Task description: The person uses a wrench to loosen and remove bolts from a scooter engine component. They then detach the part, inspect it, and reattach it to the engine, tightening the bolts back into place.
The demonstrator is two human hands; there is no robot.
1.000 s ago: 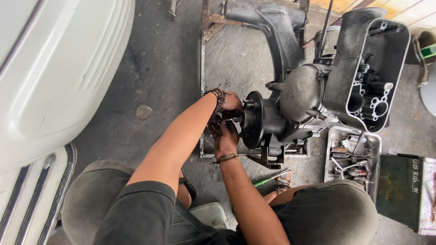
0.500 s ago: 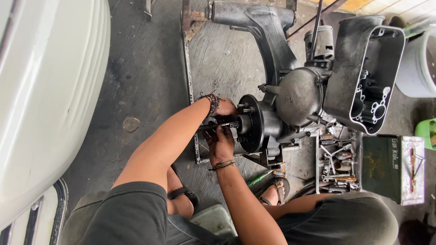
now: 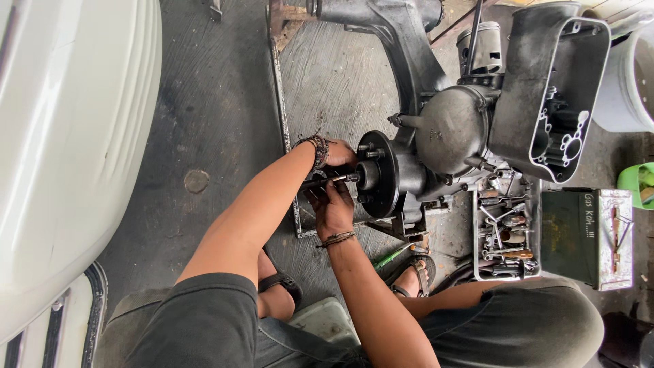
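Note:
A dark grey engine [image 3: 453, 129] lies on its side on a metal stand. Its round black hub [image 3: 383, 174] faces me. My left hand [image 3: 339, 154], with a beaded bracelet at the wrist, rests against the upper edge of the hub by its studs. My right hand [image 3: 332, 204] is just below and its fingers close on a thin metal rod tool [image 3: 328, 181]. The rod lies level with its tip at the hub's centre. Whether the left hand also grips the rod is hidden.
A white scooter body [image 3: 68, 150] fills the left side. An open engine cover [image 3: 555, 88] and a piston [image 3: 480, 44] sit to the right. Below them are a tool tray [image 3: 504, 232] and a green metal box [image 3: 586, 235]. A green screwdriver [image 3: 392, 257] lies by my sandalled foot [image 3: 415, 272]. A white bucket [image 3: 630, 75] stands far right.
Both hands stay at the hub with the rod. My view has shifted, so the engine sits more to the right and closer in the frame.

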